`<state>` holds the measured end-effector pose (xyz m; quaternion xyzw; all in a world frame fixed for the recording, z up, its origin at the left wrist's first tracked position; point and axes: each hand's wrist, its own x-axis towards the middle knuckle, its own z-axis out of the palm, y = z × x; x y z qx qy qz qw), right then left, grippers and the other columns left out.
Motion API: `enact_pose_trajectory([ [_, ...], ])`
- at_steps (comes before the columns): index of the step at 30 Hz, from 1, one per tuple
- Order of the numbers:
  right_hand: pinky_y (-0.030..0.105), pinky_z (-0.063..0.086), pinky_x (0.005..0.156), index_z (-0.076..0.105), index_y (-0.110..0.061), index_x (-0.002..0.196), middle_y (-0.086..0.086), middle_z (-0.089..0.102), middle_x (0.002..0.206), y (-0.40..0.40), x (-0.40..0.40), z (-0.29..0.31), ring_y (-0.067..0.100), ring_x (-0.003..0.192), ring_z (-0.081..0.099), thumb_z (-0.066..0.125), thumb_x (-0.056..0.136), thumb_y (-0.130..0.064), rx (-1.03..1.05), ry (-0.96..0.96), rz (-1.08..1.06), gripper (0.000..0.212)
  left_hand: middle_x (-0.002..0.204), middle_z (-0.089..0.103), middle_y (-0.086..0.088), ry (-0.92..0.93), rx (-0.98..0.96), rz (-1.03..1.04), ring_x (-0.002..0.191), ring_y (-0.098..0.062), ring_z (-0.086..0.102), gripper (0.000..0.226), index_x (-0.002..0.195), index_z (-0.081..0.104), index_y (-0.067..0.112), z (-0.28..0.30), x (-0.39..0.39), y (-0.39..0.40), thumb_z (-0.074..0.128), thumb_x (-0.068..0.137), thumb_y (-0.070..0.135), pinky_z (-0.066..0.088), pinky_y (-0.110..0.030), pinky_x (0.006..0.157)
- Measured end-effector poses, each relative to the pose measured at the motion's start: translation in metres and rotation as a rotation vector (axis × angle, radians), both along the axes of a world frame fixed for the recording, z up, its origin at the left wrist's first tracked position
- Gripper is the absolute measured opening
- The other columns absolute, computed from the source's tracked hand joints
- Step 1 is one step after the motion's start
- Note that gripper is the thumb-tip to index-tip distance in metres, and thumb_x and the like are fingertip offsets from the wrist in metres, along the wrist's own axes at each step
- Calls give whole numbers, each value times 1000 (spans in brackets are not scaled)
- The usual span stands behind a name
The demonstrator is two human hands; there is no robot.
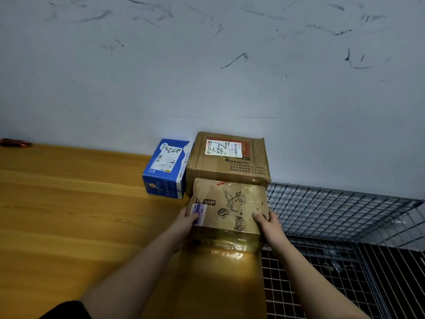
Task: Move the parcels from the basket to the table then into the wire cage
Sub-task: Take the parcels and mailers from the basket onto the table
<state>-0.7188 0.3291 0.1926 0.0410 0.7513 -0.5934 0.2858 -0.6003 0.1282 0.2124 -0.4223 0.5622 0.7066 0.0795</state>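
Thumbs on top, the left hand (189,219) and right hand (268,221) clamp the printed brown parcel (230,208) by its sides at the wooden table (69,203) right edge, long axis toward the wall, against a larger carton (227,157); blue box (166,168) alongside, wire cage (345,226) open to the right.

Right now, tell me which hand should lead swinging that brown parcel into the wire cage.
Right, probably. The right hand grips the brown parcel on the side next to the wire cage. The left hand grips the far side, over the table, so it follows.
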Motion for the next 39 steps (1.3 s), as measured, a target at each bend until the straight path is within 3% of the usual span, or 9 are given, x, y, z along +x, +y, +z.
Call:
enact_pose_trajectory([
  [5,39,49,88,22,-8,149,19,49,139,-3,-8,-4,29,108,57,54,97,-17,22,5,10,62,107,55,-3,-1,3,-11,94,-22,57,51,147,30,20,-8,-8,-4,47,99,23,51,-37,74],
  [12,41,48,94,25,-6,145,17,49,138,-5,-11,-2,34,119,54,54,97,-22,171,63,67,59,136,46,-13,-58,-152,-37,119,-30,51,59,150,18,16,-11,-11,-3,45,99,31,43,-47,102],
  [14,47,47,100,26,-9,146,15,48,141,-7,-9,2,33,122,53,60,93,-32,348,182,68,67,139,45,-14,-35,-238,-27,117,-27,53,61,150,16,13,-4,-11,-5,45,99,32,46,-42,98],
  [17,47,38,109,35,-13,144,9,43,144,-15,-2,21,27,131,44,60,91,-37,658,521,55,63,127,52,-8,16,-446,4,81,-5,52,54,146,28,13,14,0,-16,49,98,28,46,-24,68],
  [21,37,46,102,56,-16,124,2,58,124,-57,23,62,19,116,55,56,94,-27,527,814,194,32,103,61,1,-82,-837,-38,84,-15,58,30,123,50,18,35,42,-52,50,96,31,46,-31,69],
  [23,35,50,90,61,-17,114,1,63,111,-91,47,77,18,104,60,56,94,-25,481,874,331,22,105,65,-4,-126,-917,-21,95,-26,60,21,111,54,18,47,77,-72,48,96,31,45,-32,77],
  [27,33,48,76,61,-18,101,1,63,103,-162,118,87,20,94,60,56,92,-27,427,932,560,13,105,64,-8,-278,-1146,-26,98,-31,60,19,102,53,17,65,163,-109,42,96,31,40,-32,69],
  [32,34,46,82,61,-18,102,3,62,108,-233,235,69,23,100,59,55,91,-26,394,954,840,15,107,60,-6,-516,-1292,-37,95,-26,60,24,106,52,18,62,298,-146,39,96,35,44,-32,69],
  [39,35,44,87,60,-16,107,6,60,115,-291,402,8,28,111,55,52,93,-26,414,943,1146,20,109,56,-6,-676,-1202,-5,97,-28,58,24,109,47,16,17,480,-161,41,97,37,40,-35,73],
])
